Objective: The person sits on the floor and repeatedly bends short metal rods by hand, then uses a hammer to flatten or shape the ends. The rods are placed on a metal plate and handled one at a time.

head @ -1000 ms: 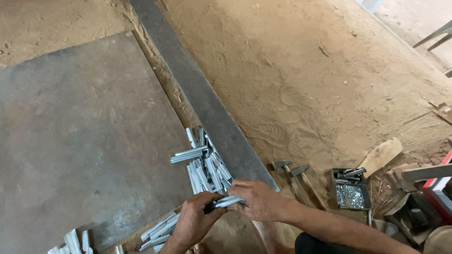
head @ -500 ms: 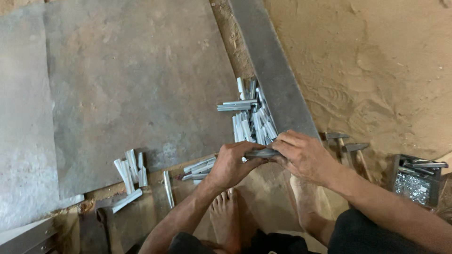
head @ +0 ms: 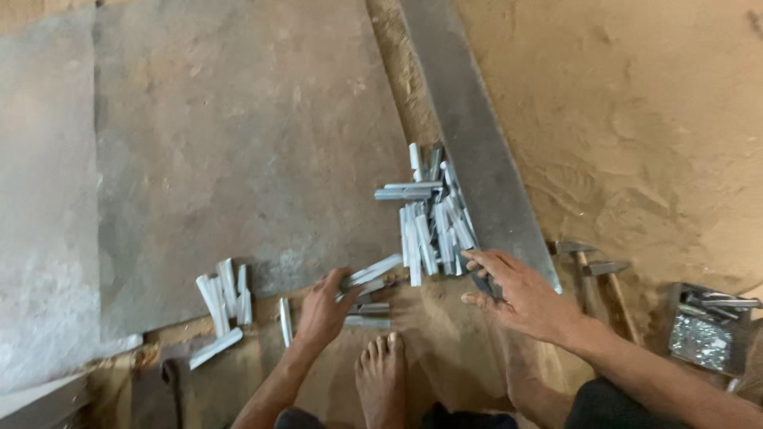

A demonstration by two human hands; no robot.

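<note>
My left hand [head: 322, 308] grips one short silvery metal piece [head: 372, 272] at the near edge of a large grey metal sheet [head: 222, 151]. A few more such pieces lie just beside it on the sand. My right hand [head: 517, 295] hovers with fingers spread right next to a heap of the same metal pieces [head: 431, 222], and it holds nothing. My bare foot [head: 380, 373] rests on the sand between my two arms.
A smaller group of metal pieces [head: 224, 298] lies at the sheet's lower left. A long grey steel strip [head: 469, 135] runs up from the heap. Two hammers [head: 590, 266] and a dark tin of small fasteners [head: 703, 330] sit on the sandy floor at right.
The two hands, joined on one piece by the heap before, have parted. My left hand has carried a piece left and down; my right hand has let go and opened. The view shifted left.
</note>
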